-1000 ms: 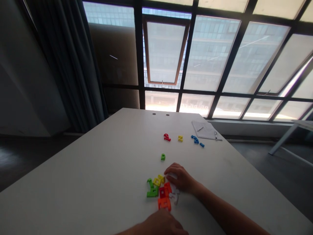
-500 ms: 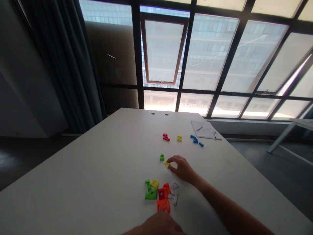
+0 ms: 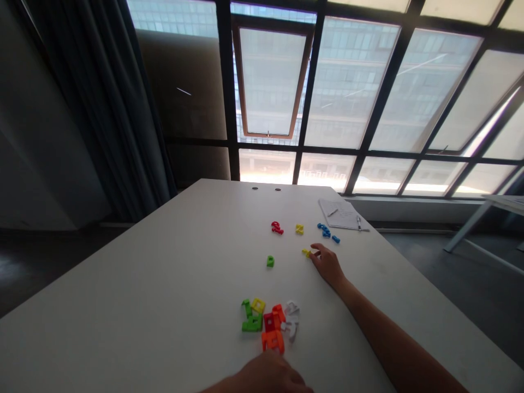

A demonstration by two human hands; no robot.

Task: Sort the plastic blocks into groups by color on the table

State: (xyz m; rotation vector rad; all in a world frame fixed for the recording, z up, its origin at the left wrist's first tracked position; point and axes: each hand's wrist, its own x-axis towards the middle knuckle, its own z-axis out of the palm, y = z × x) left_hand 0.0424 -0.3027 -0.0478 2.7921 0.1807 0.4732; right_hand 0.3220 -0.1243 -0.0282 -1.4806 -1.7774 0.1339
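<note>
My right hand (image 3: 326, 263) reaches far over the white table (image 3: 164, 273) and pinches a small yellow piece (image 3: 305, 252) at its fingertips, just short of another yellow piece (image 3: 299, 229). At the bottom edge, my left hand (image 3: 266, 376) rests beside an orange piece (image 3: 273, 341); its fingers are mostly out of view. A pile of green (image 3: 250, 322), yellow (image 3: 257, 305), red (image 3: 273, 319) and white (image 3: 291, 322) pieces lies between the hands. One green piece (image 3: 270, 261) lies alone further out.
A red piece (image 3: 277, 227) and blue pieces (image 3: 326, 232) lie in a row with the yellow one. A paper sheet with a pen (image 3: 344, 215) sits at the far right corner. Big windows and a dark curtain (image 3: 114, 109) stand behind the table.
My right hand picked a small yellow piece out of the pile and carried it away from me and to the right, toward the far row. The left hand stayed put.
</note>
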